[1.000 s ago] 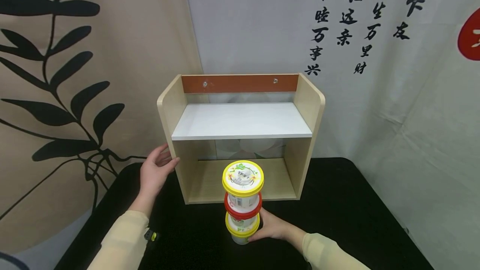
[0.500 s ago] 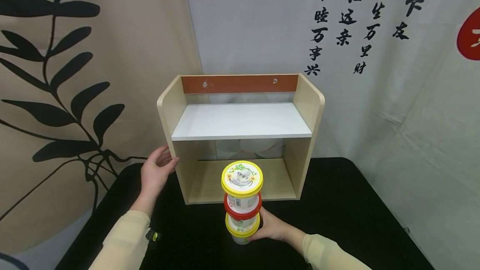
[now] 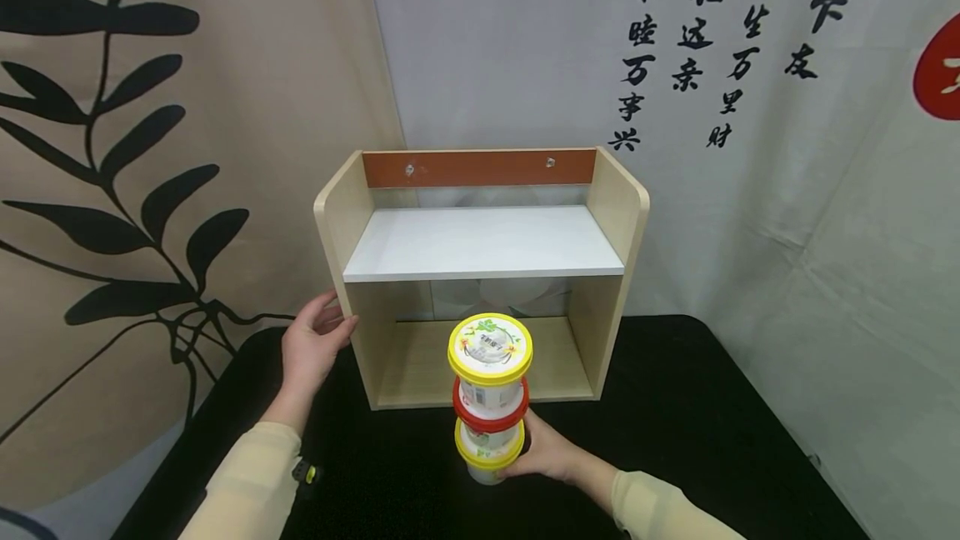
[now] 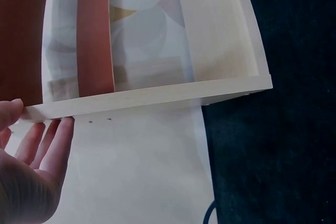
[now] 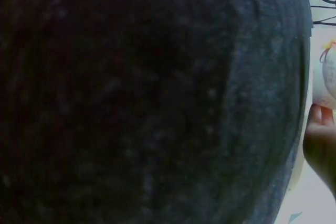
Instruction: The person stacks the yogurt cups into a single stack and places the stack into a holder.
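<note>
In the head view my right hand [image 3: 547, 447] grips the lowest tub [image 3: 487, 448] of a stack of three round lidded tubs. The bottom lid is yellow, the middle tub [image 3: 491, 398] has a red lid, and the top tub [image 3: 491, 348] a yellow-rimmed white one. The stack stands in front of a small wooden shelf unit [image 3: 483, 261], overlapping its lower opening. My left hand [image 3: 315, 348] holds the unit's left side panel, thumb at the front edge and fingers along the outside. In the right wrist view, only part of a tub [image 5: 329, 72] and the hand [image 5: 321, 140] show.
The shelf unit has a white upper board [image 3: 483, 240], a pale bottom board [image 3: 420, 357] and a brown back rail [image 3: 487, 167]. It stands on a black-covered table [image 3: 675, 423]. Cloth backdrops [image 3: 510, 40] with lettering and leaf prints hang behind.
The tub stack has shifted slightly right and upward in the head view, together with my right hand. My left hand stays at the side panel.
</note>
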`<state>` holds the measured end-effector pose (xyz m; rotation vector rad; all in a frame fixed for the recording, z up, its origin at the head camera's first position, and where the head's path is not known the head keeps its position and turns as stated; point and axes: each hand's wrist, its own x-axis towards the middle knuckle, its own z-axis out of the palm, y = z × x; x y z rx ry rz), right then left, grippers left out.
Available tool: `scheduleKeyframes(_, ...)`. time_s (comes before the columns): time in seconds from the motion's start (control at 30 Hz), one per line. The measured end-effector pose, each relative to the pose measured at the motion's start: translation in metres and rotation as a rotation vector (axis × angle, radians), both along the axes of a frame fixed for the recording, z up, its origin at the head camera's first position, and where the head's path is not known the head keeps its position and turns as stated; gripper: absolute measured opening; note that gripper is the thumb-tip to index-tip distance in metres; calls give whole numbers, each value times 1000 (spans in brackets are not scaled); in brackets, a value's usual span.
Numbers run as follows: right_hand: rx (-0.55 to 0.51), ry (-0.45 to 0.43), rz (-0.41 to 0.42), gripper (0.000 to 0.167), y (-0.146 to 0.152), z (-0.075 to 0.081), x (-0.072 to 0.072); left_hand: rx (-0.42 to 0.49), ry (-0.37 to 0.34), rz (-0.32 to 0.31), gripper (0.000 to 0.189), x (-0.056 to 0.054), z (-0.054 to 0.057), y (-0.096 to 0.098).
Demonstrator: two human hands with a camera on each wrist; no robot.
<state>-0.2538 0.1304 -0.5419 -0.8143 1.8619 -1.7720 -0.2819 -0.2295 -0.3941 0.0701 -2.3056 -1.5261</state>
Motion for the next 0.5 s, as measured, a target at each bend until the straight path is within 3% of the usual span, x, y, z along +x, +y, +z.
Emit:
scheduleKeyframes(0.2,7,41,-60,83,2,10,0,-10,17,-2,54,0,0,0)
scheduleKeyframes(0.5,4,76,-74,83,5,23,3,6,17,-13,53,0,0,0)
